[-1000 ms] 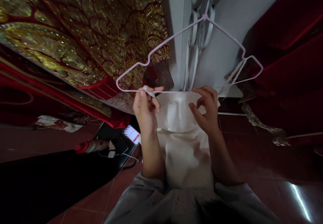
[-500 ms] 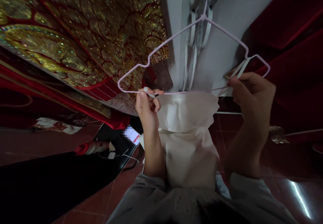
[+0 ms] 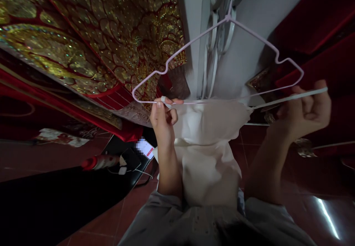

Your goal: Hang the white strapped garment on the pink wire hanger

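Note:
A pale pink clothes hanger hangs by its hook in front of me. My left hand pinches its bottom bar near the left end, with a short piece of white strap at the fingers. Below the bar hangs a cream garment with soft folds. Out to the right, my right hand holds the garment's white strap, which is stretched taut past the hanger's right end and lies over the fingers. How the thumb grips it is partly hidden.
Gold-sequined red clothing fills the left, and dark red cloth hangs at right. White scrolled metalwork stands behind the hanger. A black table at lower left bears a lit phone and a red-capped bottle.
My right hand has moved right and outward, drawing the strap off the hanger's right shoulder and stretching it. The hanger has shifted slightly right; my left hand keeps its pinch.

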Demonstrator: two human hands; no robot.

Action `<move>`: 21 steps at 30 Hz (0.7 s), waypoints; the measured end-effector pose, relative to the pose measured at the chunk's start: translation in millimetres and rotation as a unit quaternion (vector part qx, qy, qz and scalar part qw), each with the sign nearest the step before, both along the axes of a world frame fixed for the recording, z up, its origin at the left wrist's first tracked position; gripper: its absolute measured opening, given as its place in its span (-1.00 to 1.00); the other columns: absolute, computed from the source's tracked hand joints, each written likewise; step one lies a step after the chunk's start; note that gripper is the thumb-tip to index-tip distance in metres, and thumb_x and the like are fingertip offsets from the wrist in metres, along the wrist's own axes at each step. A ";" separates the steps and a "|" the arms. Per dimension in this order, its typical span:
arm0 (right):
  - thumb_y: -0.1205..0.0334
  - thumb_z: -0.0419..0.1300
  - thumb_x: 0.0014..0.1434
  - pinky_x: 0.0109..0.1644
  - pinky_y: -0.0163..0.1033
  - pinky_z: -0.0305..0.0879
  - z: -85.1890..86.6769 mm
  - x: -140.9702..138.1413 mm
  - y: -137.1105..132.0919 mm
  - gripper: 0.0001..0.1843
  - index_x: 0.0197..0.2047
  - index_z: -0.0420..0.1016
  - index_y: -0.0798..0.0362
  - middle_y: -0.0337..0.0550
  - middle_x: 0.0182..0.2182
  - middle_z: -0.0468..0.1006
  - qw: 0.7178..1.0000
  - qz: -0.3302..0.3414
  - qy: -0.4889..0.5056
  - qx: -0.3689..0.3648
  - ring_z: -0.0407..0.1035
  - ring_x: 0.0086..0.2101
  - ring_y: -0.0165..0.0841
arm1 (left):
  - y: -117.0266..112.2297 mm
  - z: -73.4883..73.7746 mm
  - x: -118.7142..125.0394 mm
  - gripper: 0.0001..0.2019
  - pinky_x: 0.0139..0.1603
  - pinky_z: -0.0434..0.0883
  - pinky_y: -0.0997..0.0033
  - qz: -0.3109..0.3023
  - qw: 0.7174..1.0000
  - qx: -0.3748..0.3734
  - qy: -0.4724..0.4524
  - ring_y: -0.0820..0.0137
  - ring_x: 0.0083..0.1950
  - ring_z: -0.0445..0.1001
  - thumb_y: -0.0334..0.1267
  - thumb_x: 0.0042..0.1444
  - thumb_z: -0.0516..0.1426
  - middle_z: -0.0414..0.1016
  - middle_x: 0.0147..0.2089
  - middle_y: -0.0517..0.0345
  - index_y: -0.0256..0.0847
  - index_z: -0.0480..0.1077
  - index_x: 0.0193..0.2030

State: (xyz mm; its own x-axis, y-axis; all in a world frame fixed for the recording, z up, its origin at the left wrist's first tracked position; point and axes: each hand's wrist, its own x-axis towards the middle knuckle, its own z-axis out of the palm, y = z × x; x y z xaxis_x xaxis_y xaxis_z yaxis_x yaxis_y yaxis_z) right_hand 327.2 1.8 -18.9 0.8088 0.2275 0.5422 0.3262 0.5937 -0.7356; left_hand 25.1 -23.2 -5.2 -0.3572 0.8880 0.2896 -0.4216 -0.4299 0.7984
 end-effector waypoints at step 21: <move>0.00 0.50 0.23 -0.45 -0.30 0.19 -1.4 -87.7 -18.3 -0.82 -0.17 0.78 -0.11 -0.19 -0.24 0.51 0.907 0.318 -0.218 -0.167 0.18 -0.43 -0.48 | 30.5 18.9 -83.3 -0.52 0.19 0.63 0.02 0.149 0.952 0.122 0.239 0.03 0.23 0.71 -0.07 0.02 0.61 0.75 0.14 0.05 -0.09 0.71 0.06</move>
